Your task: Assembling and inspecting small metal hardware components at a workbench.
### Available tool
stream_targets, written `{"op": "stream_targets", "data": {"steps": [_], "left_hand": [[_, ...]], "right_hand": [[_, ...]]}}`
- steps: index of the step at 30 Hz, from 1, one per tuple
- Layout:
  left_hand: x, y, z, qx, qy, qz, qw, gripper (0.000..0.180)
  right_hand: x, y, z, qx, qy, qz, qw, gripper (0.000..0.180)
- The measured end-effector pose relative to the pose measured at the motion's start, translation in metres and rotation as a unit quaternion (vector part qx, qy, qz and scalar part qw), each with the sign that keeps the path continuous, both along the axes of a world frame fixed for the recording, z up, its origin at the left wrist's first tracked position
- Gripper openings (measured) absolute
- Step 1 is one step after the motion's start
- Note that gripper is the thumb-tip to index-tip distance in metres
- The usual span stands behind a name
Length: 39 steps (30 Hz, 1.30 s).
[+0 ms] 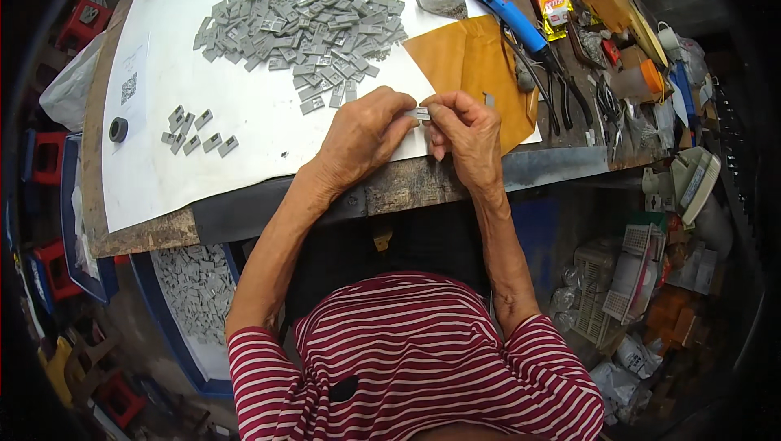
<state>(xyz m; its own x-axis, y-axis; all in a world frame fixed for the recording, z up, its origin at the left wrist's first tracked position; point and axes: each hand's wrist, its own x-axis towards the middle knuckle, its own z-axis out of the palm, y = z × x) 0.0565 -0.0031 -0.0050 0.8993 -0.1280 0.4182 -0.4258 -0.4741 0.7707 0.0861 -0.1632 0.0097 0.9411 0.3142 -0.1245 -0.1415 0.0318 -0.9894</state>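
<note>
Hands [419,128] beside brown envelope [476,67]

A small grey metal piece [418,114] is pinched between both hands, matched in colour by the grey pile [305,14] and the short grey row [195,132] on the white sheet [244,107] laid over the brown bench [138,233]. An orange-brown envelope [472,67], a blue-handled tool [508,14], a red-and-yellow packet [555,3] and a black tape roll [119,129] are seen around it. A red-and-white striped shirt [423,360] is worn; blue trays [175,335] and red stools [49,156] are noted below.
</note>
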Motion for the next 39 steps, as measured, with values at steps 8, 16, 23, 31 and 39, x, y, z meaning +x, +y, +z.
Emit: {"op": "stream_targets", "data": {"steps": [8,16,23,31,39], "left_hand": [[-0.006,0.013,0.001,0.034,-0.003,0.02,0.999,0.016],[-0.033,0.075,0.01,0.104,0.003,0.141,0.985,0.015],[-0.049,0.129,0.008,0.186,0.069,0.265,0.944,0.011],[-0.055,0.153,0.005,0.226,0.089,0.311,0.919,0.011],[-0.055,0.148,0.009,0.249,0.081,0.313,0.913,0.013]], "right_hand": [[-0.003,0.001,0.002,-0.029,-0.007,-0.032,0.999,0.017],[-0.012,0.002,-0.001,-0.001,-0.072,-0.01,0.997,0.014],[-0.017,-0.004,-0.003,-0.01,-0.075,0.003,0.997,0.016],[-0.023,-0.006,-0.002,-0.025,-0.074,-0.004,0.997,0.013],[-0.028,-0.011,0.001,-0.035,-0.072,-0.006,0.997,0.014]]}}
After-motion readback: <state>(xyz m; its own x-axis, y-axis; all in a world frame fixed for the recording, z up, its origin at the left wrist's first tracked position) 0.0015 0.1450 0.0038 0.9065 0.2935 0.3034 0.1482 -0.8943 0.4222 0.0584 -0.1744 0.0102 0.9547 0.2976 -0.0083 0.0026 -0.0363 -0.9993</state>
